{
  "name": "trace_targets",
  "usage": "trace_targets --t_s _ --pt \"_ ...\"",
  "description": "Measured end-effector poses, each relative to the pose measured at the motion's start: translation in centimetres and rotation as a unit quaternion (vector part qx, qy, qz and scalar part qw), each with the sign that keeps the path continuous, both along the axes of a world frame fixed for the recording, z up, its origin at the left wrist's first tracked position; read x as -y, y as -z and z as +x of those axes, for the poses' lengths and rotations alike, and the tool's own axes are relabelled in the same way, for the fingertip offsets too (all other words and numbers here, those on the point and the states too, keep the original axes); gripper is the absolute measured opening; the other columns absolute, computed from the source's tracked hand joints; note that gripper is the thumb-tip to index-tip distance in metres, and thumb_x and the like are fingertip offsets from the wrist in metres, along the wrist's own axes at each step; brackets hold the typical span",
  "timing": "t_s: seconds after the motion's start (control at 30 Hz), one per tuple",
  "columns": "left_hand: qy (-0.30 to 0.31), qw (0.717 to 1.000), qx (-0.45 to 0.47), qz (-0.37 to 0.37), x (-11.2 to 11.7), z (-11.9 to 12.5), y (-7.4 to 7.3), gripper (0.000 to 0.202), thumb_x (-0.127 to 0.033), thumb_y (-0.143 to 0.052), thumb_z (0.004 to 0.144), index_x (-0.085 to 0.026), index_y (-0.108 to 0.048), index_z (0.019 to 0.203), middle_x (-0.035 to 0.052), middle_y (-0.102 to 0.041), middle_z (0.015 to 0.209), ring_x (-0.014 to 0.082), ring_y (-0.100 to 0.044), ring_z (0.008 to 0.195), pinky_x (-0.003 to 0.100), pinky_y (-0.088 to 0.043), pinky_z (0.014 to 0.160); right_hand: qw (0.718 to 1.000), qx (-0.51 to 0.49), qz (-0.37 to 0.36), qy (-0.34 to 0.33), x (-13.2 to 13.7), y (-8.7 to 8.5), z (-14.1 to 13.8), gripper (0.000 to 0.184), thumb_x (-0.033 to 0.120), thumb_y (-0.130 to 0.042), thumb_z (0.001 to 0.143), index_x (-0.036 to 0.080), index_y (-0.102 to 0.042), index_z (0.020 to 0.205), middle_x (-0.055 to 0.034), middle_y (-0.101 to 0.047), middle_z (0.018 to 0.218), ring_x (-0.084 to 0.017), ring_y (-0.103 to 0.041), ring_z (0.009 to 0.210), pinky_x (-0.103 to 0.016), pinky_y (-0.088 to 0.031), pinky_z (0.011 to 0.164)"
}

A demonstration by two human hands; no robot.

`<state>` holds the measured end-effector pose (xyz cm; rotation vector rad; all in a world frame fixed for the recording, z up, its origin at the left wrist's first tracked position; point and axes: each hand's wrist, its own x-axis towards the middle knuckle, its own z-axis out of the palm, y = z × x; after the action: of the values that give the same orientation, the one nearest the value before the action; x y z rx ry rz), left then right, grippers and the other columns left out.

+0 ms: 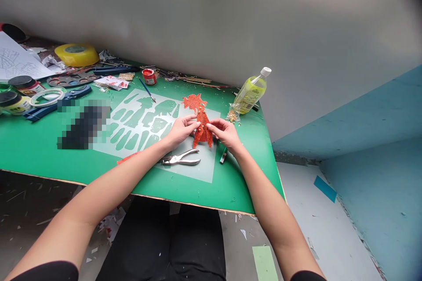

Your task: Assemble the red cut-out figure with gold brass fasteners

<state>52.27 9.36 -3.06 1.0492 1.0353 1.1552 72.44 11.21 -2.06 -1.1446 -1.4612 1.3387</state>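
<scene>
Pinching the red paper figure (201, 124) at its middle, the left hand (180, 131) and right hand (227, 134) have fingertips closed on it. It looks light, thin and easily torn, best held by its edges. Pliers (182, 158) lie just below the figure.

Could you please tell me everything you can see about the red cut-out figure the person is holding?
The red cut-out figure is a flat piece that looks like painted paper or card, orange-red with small pale dots. Its top spreads into a jagged, spiky shape; below that, a narrow body widens into skirt-like flaps. It stands roughly upright over the white stencil sheet on the green table. The left hand pinches its left edge and the right hand its right edge. Finer detail is too small to tell.
</scene>
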Motion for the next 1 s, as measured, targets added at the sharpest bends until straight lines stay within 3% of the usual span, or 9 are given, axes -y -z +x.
trace_targets --t_s 0.1,0.23,0.4,0.5,0.67,0.83,1.0 --pt "0.028 0.999 0.02 0.006 -0.1 0.0 0.0 0.066 -0.042 -0.088 0.078 -0.011 -0.069 0.134 0.013 -0.082 0.106 0.024 -0.077 0.09 0.038 -0.061 0.085 1.0 0.008 0.002 0.005 -0.1 0.0 0.1 0.045 0.059 -0.09 0.07 0.021 -0.074 0.088 -0.0027 -0.075 0.082 -0.016 -0.064 0.07 -0.029 -0.053 0.062" --pt "0.016 1.0 0.008 0.025 0.0 0.1 0.1 0.059 -0.037 -0.086 0.08 -0.012 -0.071 0.131 0.0151 -0.081 0.118 0.0268 -0.077 0.103 0.04 -0.06 0.093 1.0 0.001 0.006 -0.001 -0.1 0.0 0.1 0.045 0.057 -0.092 0.068 0.022 -0.073 0.089 -0.0015 -0.074 0.08 -0.015 -0.062 0.066 -0.029 -0.051 0.059" --pt "0.041 0.998 -0.014 0.046 0.2 0.1 0.0 0.047 -0.035 -0.084 0.081 -0.013 -0.077 0.122 0.0154 -0.077 0.131 0.0297 -0.072 0.12 0.044 -0.054 0.108 1.0 -0.003 -0.01 -0.012 0.1 0.1 -0.2 0.048 0.059 -0.092 0.068 0.023 -0.074 0.093 0.0044 -0.063 0.066 -0.009 -0.043 0.05 -0.027 -0.035 0.047" --pt "0.074 0.995 -0.016 0.064 0.3 0.1 -0.1 0.045 -0.038 -0.082 0.083 -0.015 -0.078 0.121 0.015 -0.075 0.134 0.0307 -0.07 0.126 0.046 -0.051 0.112 1.0 0.003 -0.002 -0.007 0.1 -0.2 -0.2 0.047 0.062 -0.09 0.07 0.023 -0.077 0.092 0.0034 -0.064 0.067 -0.009 -0.04 0.051 -0.027 -0.031 0.047" --pt "0.094 0.992 -0.057 0.061 0.3 0.2 0.2 0.072 -0.037 -0.091 0.076 -0.015 -0.068 0.14 0.0174 -0.077 0.128 0.0321 -0.074 0.116 0.048 -0.057 0.102 1.0 -0.021 -0.002 0.021 -0.1 -0.2 0.0 0.046 0.063 -0.091 0.068 0.023 -0.076 0.084 0.0027 -0.065 0.068 -0.009 -0.042 0.052 -0.028 -0.033 0.049" --pt "0.112 0.99 -0.048 0.075 0.3 0.4 0.9 0.066 -0.028 -0.094 0.072 -0.014 -0.07 0.132 0.0149 -0.081 0.116 0.0279 -0.078 0.101 0.045 -0.061 0.095 0.999 -0.036 -0.014 0.036 0.0 -0.1 -0.4 0.048 0.065 -0.091 0.066 0.023 -0.072 0.08 0.0052 -0.056 0.059 -0.011 -0.041 0.05 -0.03 -0.035 0.052" --pt "0.101 0.992 -0.06 0.049 -0.1 0.2 1.3 0.075 -0.022 -0.091 0.073 -0.012 -0.063 0.142 0.0171 -0.079 0.118 0.0283 -0.078 0.101 0.045 -0.063 0.091 0.999 -0.04 -0.008 0.033 0.0 -0.4 -0.3 0.049 0.065 -0.091 0.067 0.022 -0.069 0.077 0.0059 -0.055 0.059 -0.009 -0.041 0.052 -0.029 -0.034 0.053"
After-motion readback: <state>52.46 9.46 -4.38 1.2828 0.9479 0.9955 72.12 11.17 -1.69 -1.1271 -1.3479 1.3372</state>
